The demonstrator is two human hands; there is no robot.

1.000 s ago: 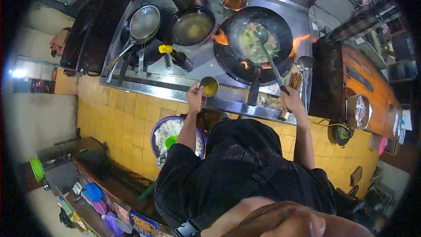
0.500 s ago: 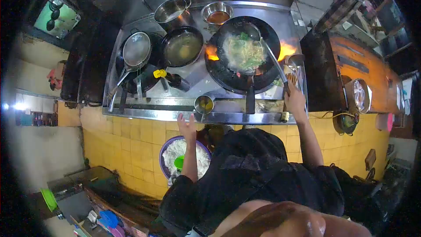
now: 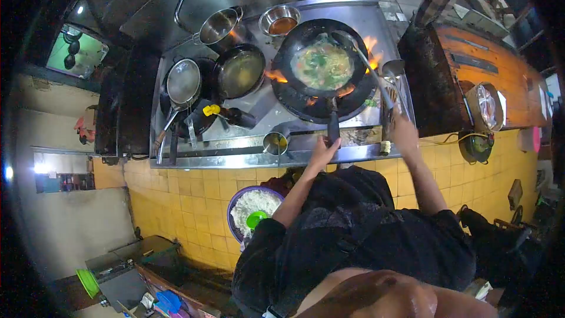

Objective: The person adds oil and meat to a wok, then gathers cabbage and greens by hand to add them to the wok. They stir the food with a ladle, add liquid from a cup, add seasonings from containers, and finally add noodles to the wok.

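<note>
Head view: my left hand (image 3: pixel 322 152) fingers close on the wok handle (image 3: pixel 333 126), right hand (image 3: pixel 404 132) grips the ladle (image 3: pixel 368 62); flames (image 3: pixel 371 47) licking the rim could scorch me.

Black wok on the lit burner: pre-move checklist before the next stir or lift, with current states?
1. Left hand on the black wok's handle: ok, touching; full grip cannot tell.
2. Right hand gripping the long metal ladle: ok.
3. Ladle bowl inside the black wok: ok.
4. Flames licking past the wok rim: not ok.
5. Small steel cup of yellow liquid near the left hand, at the stove's front edge: not ok.
</note>
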